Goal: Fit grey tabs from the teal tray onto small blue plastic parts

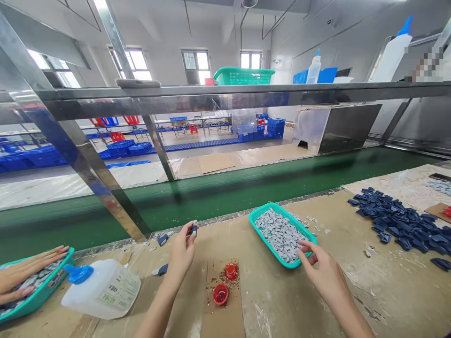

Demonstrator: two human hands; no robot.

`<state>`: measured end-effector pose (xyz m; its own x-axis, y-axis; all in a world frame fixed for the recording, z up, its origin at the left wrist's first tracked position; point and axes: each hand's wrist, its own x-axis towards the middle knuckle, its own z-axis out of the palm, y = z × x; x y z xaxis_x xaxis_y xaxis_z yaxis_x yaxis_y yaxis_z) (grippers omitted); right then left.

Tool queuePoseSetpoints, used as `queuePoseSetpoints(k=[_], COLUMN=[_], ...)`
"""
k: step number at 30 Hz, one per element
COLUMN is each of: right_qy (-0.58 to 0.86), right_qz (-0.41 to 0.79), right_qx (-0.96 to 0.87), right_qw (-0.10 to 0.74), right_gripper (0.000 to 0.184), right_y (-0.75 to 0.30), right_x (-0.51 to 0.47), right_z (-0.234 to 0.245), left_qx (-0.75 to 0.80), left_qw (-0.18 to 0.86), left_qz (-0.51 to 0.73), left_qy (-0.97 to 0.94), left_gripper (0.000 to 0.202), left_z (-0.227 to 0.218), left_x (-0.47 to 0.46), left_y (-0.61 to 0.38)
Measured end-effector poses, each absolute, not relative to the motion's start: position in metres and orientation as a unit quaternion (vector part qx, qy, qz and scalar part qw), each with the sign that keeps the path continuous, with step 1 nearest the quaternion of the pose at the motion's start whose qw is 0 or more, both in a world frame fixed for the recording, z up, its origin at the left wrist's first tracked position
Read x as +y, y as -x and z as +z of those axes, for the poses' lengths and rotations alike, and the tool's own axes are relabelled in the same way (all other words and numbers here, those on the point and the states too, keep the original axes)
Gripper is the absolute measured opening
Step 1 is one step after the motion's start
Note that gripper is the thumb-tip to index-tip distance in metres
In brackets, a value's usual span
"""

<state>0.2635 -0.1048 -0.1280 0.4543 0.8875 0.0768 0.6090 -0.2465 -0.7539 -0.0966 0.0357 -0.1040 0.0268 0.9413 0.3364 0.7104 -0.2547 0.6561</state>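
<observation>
**Left hand (181, 256) pinches a small blue piece (194, 228) between fingertips.**
Right hand (317, 267), fingers loosely spread, sits at the teal tray (261, 219) of grey pieces (280, 234).

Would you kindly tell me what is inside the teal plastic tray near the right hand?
The teal tray holds a heap of small grey pieces; the right hand touches its rim. The heap hides the tray's floor and anything beneath it.
</observation>
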Motion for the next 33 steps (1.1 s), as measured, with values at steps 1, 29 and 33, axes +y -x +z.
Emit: queuePoseSetpoints(k=[1,29,33], right_qy=[0.768,0.793,0.784], right_qz=[0.161,0.08,0.079], right_qx=[-0.498,-0.578,-0.584], right_qw=[0.369,0.176,0.193], right_gripper=[0.039,0.021,0.022], right_y=[-0.264,-0.242,-0.242], right_x=[-0.102,-0.042,-0.049], right_z=[-0.125,-0.154,-0.151], left_qx=[0.599,0.534,0.537], left_qw=[0.137,0.04,0.051], left_qz=[0.358,0.346,0.346], left_qy=[-0.703,-0.771,-0.768], left_gripper=[0.038,0.031,0.031], left_z=[-0.105,-0.159,-0.16], left_x=[0.059,0.084,0.081], left_y=[0.096,0.118,0.117])
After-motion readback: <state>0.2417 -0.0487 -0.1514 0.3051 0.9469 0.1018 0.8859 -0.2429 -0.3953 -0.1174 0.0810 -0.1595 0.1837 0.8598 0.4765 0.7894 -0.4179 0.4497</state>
